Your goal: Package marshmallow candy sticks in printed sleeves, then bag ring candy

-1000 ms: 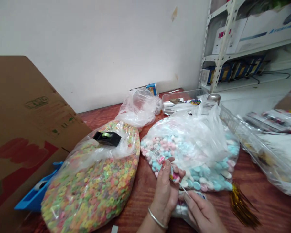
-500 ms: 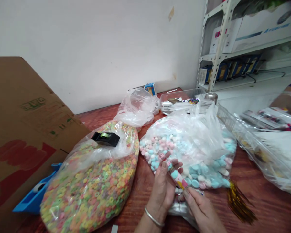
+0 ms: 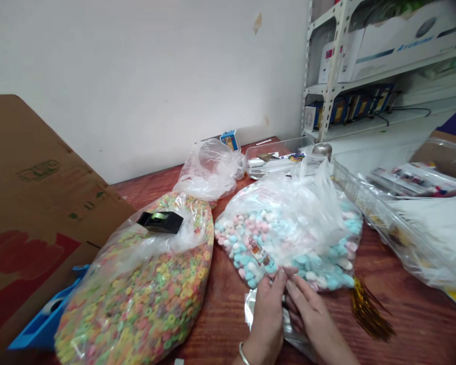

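Note:
A slim clear packet of colourful sweets (image 3: 261, 254) slants up and to the left from my fingertips. My left hand (image 3: 266, 312), with a silver bangle at the wrist, is closed on its lower end. Fingertips of my right hand (image 3: 312, 310) pinch that same end, close against the left thumb; the exact grip is partly hidden. Under both hands lie flat clear plastic bags (image 3: 250, 307). Just beyond the packet rests a big clear bag of pink, white and blue sweets (image 3: 307, 208). Gold twist ties (image 3: 370, 313) lie on the table to the right.
At left is a large bag of coloured ring-shaped pieces (image 3: 163, 299) with a black tape dispenser (image 3: 161, 222) on top. Beside it are a blue scoop (image 3: 41, 322) and a cardboard box (image 3: 34, 203). Clear plastic trays (image 3: 387, 233) stand right, near a metal shelf (image 3: 329, 91).
My left hand has gone from spread fingers under the packet to a closed grip at its lower end. Both hands have come together there. The view has shifted slightly right.

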The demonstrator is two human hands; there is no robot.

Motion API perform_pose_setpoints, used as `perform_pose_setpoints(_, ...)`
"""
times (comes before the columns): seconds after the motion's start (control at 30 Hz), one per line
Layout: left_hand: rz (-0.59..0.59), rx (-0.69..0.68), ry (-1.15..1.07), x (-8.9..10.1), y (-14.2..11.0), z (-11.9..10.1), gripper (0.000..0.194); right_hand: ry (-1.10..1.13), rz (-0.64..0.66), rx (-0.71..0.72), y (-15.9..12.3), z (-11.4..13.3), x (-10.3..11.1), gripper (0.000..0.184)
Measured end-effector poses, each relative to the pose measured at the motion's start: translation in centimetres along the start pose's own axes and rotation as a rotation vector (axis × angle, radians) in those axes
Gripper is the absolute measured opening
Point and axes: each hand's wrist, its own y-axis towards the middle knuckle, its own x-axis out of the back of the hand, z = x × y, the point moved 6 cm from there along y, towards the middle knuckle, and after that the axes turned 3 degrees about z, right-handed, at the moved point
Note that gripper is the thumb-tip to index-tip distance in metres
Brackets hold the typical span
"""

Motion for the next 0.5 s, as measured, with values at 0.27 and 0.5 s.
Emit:
perform_pose_setpoints(0.27, 0.12, 0.007, -0.016, -0.6, -1.0, -0.6, 0.031, 0.208, 0.219, -0.134, -0.4, -0.2, -0.9, 0.043)
perform_pose_setpoints(0.5, -0.013, -0.055, 0.168, -0.4, -0.9, 0.4, 0.028, -0.001, 0.053, 0.15, -0.9, 0.8, 0.5, 0.046)
